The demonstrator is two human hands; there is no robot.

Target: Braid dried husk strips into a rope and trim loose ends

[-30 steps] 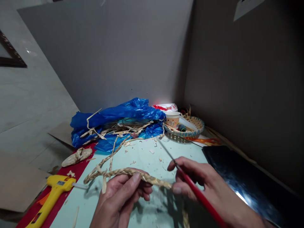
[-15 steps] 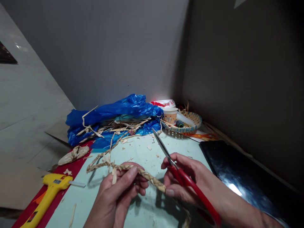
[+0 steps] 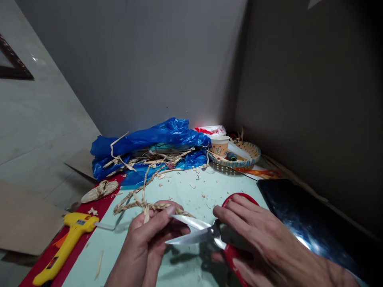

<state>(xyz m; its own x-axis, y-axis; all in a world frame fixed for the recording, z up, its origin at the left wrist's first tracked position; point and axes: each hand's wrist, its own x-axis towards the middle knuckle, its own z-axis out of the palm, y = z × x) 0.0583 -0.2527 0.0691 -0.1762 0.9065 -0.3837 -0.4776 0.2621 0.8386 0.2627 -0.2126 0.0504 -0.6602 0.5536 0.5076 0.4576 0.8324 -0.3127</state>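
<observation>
My left hand [image 3: 152, 235] pinches a braided straw cord [image 3: 131, 206] between thumb and fingers. The cord loops out to the left, with a knot and short loose ends near the fingers. My right hand [image 3: 254, 227] grips red-handled scissors [image 3: 213, 231], whose two blades are spread apart and point left. The upper blade tip is close to the left thumb and overlaps the cord; whether it touches the straw I cannot tell. The cord's end beyond the left hand is mostly hidden behind the blades.
At left lie a yellow glue gun [image 3: 66, 243] and a small woven straw slipper [image 3: 100, 191]. Behind are a blue plastic bag [image 3: 155, 135] with straw, a paper cup [image 3: 220, 146] and a woven basket [image 3: 253, 153]. A dark glossy panel [image 3: 293, 211] lies at right; straw scraps dot the table.
My right hand has let go of the cord and turned the scissors from pointing away to pointing left. The blades have opened beside the cord. My left hand still holds it.
</observation>
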